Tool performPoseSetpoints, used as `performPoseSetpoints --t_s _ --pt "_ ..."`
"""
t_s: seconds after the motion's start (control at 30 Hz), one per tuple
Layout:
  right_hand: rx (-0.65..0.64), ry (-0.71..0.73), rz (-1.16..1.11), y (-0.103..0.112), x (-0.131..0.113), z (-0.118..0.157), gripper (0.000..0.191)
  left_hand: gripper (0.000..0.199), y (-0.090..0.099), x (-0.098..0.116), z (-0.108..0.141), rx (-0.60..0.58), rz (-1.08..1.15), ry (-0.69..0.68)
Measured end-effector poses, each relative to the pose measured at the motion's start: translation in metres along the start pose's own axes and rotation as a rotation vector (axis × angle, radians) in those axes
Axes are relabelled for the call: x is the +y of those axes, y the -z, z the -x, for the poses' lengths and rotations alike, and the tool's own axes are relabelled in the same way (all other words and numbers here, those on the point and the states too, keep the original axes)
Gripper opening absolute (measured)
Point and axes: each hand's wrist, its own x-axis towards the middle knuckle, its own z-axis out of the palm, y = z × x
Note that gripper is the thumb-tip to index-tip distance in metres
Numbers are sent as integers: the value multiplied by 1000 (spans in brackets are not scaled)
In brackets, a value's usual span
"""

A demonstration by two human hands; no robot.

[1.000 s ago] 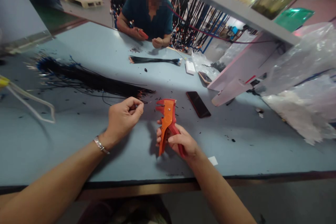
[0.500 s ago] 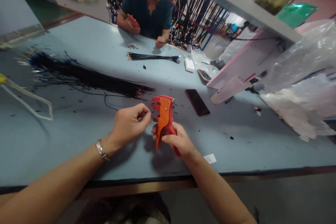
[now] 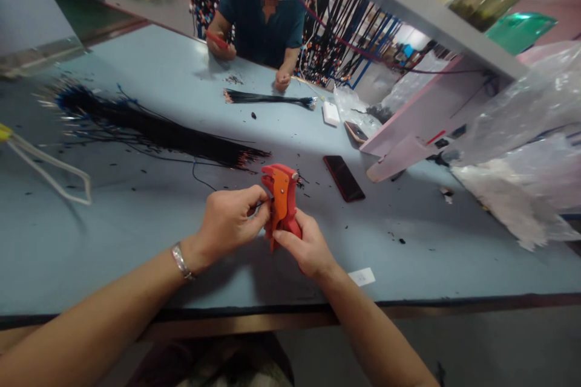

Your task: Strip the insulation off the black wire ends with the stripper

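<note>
My right hand (image 3: pixel 308 247) is wrapped round the handles of a red and orange wire stripper (image 3: pixel 282 193), held above the table with its jaws at the top. The stripper's handles are squeezed closer together. My left hand (image 3: pixel 233 217) is closed in a pinch right beside the tool's left side. A thin black wire (image 3: pixel 203 181) runs from the pile down behind this hand, and a short dark bit shows at the fingertips by the tool. Its tip is hidden. Beyond lies a large pile of black wires (image 3: pixel 172 133) with bared ends at the right.
A smaller wire bundle (image 3: pixel 267 98) lies before a co-worker (image 3: pixel 258 18) across the table (image 3: pixel 181 60). Right of the stripper are a phone (image 3: pixel 344 178), a white box (image 3: pixel 331 113) and plastic bags (image 3: pixel 512 175). A white wire-frame handle (image 3: pixel 52 172) stands left. Black scraps dot the surface.
My left hand has moved right, up against the stripper, and the black wire has shifted with it. The stripper's handles have closed together and the tool has turned slightly.
</note>
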Motion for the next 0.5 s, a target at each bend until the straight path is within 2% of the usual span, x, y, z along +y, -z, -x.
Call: performPoseSetpoints --t_s 0.2,0.5 --pt "62 4 127 -2 3 2 12 20 1 2 -1 35 -54 -72" --pt "104 -37 125 -5 1 -2 14 22 0 0 -2 2 -81 -50"
